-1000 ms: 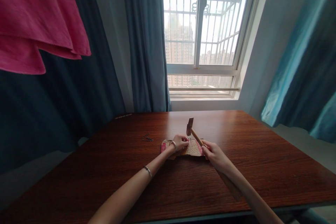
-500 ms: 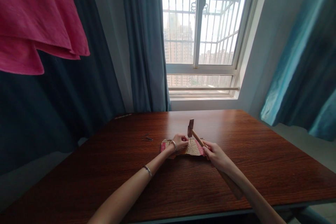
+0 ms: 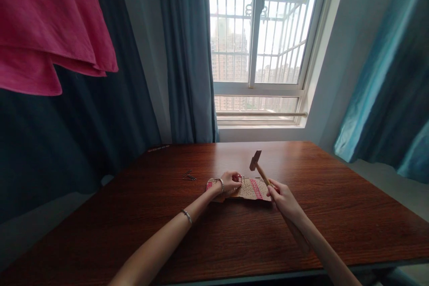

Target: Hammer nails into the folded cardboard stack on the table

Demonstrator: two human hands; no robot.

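My right hand (image 3: 283, 196) is closed round the wooden handle of a hammer (image 3: 262, 173). Its head is raised above the right part of a tan board (image 3: 256, 189) with dark spots and pink bands. My left hand (image 3: 231, 181), a bracelet at its wrist, rests on the board's left part. Its thumb and fingers are pinched together at a thin upright nail, small and partly hidden by the fingertips. Just right of them another thin nail (image 3: 244, 179) stands upright in the board.
Several loose dark nails (image 3: 189, 175) lie on the brown wooden table (image 3: 134, 228), left of the board. Behind the table are a barred window (image 3: 254, 53) and blue curtains (image 3: 187, 53). A pink cloth (image 3: 50, 22) hangs at the upper left.
The hammer has lifted off the nail and swung to the right with my right hand, uncovering more of the board. My left hand stays at nearly the same spot.
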